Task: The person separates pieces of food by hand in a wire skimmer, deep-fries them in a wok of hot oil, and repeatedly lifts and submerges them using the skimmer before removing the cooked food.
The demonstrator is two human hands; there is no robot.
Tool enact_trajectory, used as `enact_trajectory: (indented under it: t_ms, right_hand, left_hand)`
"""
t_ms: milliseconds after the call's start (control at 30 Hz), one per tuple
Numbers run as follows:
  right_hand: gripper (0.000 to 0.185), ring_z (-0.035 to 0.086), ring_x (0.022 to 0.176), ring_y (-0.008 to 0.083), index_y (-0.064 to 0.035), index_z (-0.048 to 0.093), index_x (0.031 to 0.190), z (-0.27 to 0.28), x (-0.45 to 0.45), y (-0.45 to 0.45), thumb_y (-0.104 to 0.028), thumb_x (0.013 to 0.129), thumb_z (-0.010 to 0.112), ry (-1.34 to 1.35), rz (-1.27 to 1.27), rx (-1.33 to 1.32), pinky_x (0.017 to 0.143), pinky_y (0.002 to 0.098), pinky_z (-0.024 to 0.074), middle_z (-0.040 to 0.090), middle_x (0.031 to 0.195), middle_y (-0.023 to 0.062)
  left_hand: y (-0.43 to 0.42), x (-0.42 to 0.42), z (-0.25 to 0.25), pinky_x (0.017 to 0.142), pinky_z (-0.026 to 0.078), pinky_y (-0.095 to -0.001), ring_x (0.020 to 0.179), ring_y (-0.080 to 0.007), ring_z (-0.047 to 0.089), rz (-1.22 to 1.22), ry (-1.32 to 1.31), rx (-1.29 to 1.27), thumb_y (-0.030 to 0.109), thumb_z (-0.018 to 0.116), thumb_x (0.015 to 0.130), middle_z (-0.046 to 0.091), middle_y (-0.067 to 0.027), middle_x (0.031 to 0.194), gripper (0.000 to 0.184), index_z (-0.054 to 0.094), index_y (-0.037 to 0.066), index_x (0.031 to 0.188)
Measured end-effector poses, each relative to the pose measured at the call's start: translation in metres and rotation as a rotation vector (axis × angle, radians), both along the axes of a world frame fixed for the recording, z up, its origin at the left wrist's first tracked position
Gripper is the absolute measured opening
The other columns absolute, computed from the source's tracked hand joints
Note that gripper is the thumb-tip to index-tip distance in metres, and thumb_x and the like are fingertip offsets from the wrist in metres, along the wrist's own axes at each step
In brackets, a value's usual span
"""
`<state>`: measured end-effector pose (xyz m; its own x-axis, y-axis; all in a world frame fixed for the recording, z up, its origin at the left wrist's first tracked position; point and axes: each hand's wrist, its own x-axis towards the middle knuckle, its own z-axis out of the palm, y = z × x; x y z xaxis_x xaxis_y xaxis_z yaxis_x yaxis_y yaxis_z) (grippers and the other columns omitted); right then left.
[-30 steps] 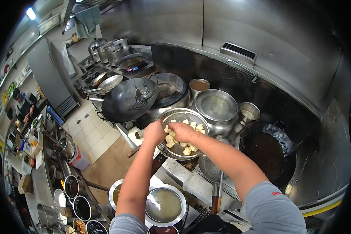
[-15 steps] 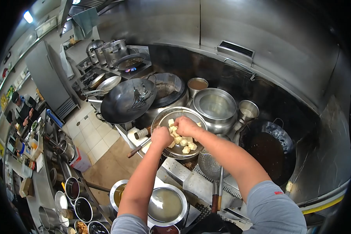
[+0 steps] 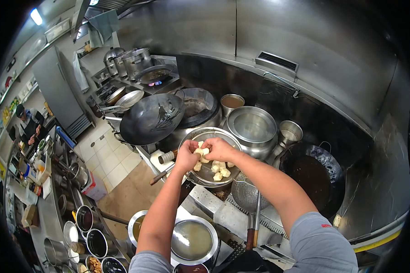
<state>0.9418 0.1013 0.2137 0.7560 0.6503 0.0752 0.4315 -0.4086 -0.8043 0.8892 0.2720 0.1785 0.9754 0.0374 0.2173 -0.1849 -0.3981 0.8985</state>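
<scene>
Several pale yellow chunks (image 3: 221, 169) lie in a round metal strainer (image 3: 234, 144) over a basin, near the middle of the view. Above the strainer's left part, my left hand (image 3: 187, 155) is closed on a pale chunk. My right hand (image 3: 217, 149) meets it from the right, fingers bent round pale chunks too. The fingertips of both hands nearly touch, and the pieces between them are partly hidden. A wooden handle (image 3: 161, 175) sticks out to the left of the strainer.
A black wok (image 3: 152, 119) leans at the left, another with dark liquid (image 3: 312, 177) sits right. A lidless pot (image 3: 252, 123) stands behind the strainer, a perforated ladle (image 3: 245, 194) in front. Bowls (image 3: 194, 240) stand nearest. A co-worker (image 3: 30, 123) is far left.
My hands have come together over the strainer's left part. My right hand has moved slightly to the front, and chunks now show between the fingers. Some chunks in the strainer have shifted.
</scene>
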Motion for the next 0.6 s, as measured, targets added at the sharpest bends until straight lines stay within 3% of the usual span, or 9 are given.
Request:
enact_trajectory:
  t_ms: [67, 200, 267, 400, 500, 567, 600]
  right_hand:
    - [0.035, 0.065, 0.077, 0.0198, -0.0005, 0.064, 0.094, 0.004, 0.0, -0.001, -0.015, 0.062, 0.071, 0.009, -0.013, 0.059, 0.072, 0.0307, 0.051, 0.068, 0.083, 0.0109]
    - [0.032, 0.064, 0.075, 0.0178, -0.001, 0.065, 0.091, 0.024, -0.008, -0.006, -0.016, 0.063, 0.07, -0.12, -0.062, -0.014, 0.07, 0.0304, 0.0508, 0.068, 0.08, 0.0103]
    - [0.031, 0.064, 0.073, 0.0164, -0.0018, 0.067, 0.09, 0.029, -0.007, -0.012, -0.018, 0.064, 0.07, -0.059, -0.028, -0.038, 0.069, 0.03, 0.0504, 0.068, 0.078, 0.0096]
    - [0.028, 0.062, 0.071, 0.0135, -0.0027, 0.068, 0.089, 0.01, 0.007, -0.018, -0.017, 0.065, 0.07, 0.061, 0.004, 0.034, 0.068, 0.029, 0.0499, 0.068, 0.077, 0.0081]
    - [0.033, 0.061, 0.071, 0.0118, -0.0006, 0.066, 0.096, 0.008, 0.007, -0.021, -0.014, 0.066, 0.071, 0.139, -0.06, 0.109, 0.067, 0.0272, 0.0495, 0.067, 0.079, 0.007]
    - [0.039, 0.061, 0.072, 0.0115, 0.0021, 0.062, 0.103, 0.002, 0.003, -0.019, -0.012, 0.068, 0.071, 0.236, -0.17, 0.213, 0.067, 0.0254, 0.0494, 0.066, 0.083, 0.006]
    - [0.042, 0.061, 0.07, 0.012, 0.0031, 0.059, 0.108, 0.003, 0.003, -0.02, -0.011, 0.07, 0.072, 0.208, -0.146, 0.196, 0.063, 0.0238, 0.0496, 0.065, 0.086, 0.0065]
  left_hand:
    - [0.001, 0.007, -0.004, 0.069, 0.049, -0.0252, 0.078, -0.012, 0.058, 0.058, -0.042, -0.162, -0.004, 0.065, 0.066, 0.059, -0.006, 0.096, 0.039, 0.053, 0.001, 0.103]
    - [-0.009, -0.007, 0.027, 0.068, 0.049, -0.0259, 0.077, -0.0114, 0.059, 0.04, -0.101, -0.163, -0.004, 0.064, 0.066, 0.062, -0.0064, 0.094, 0.04, 0.055, -0.002, 0.105]
    - [-0.007, -0.006, 0.034, 0.069, 0.049, -0.0251, 0.074, -0.0114, 0.06, -0.046, 0.053, -0.249, -0.004, 0.064, 0.066, 0.064, -0.0066, 0.089, 0.035, 0.06, -0.003, 0.101]
    - [-0.002, 0.001, 0.024, 0.068, 0.049, -0.0233, 0.07, -0.0103, 0.06, 0.061, 0.01, -0.137, -0.003, 0.063, 0.066, 0.065, -0.0047, 0.082, 0.031, 0.062, -0.003, 0.097]
    - [-0.004, -0.004, 0.028, 0.073, 0.05, -0.0274, 0.079, -0.0165, 0.062, 0.069, 0.084, -0.154, 0.004, 0.064, 0.067, 0.065, -0.0102, 0.091, 0.036, 0.061, -0.003, 0.103]
    - [-0.016, -0.014, 0.03, 0.087, 0.047, -0.0354, 0.097, -0.0276, 0.061, 0.092, -0.281, 0.387, 0.018, 0.065, 0.068, 0.063, -0.0188, 0.103, 0.046, 0.06, -0.007, 0.106]
    - [-0.018, -0.018, 0.037, 0.097, 0.04, -0.0388, 0.111, -0.0341, 0.052, 0.069, -0.167, 0.296, 0.026, 0.066, 0.068, 0.057, -0.0232, 0.113, 0.047, 0.062, -0.005, 0.103]
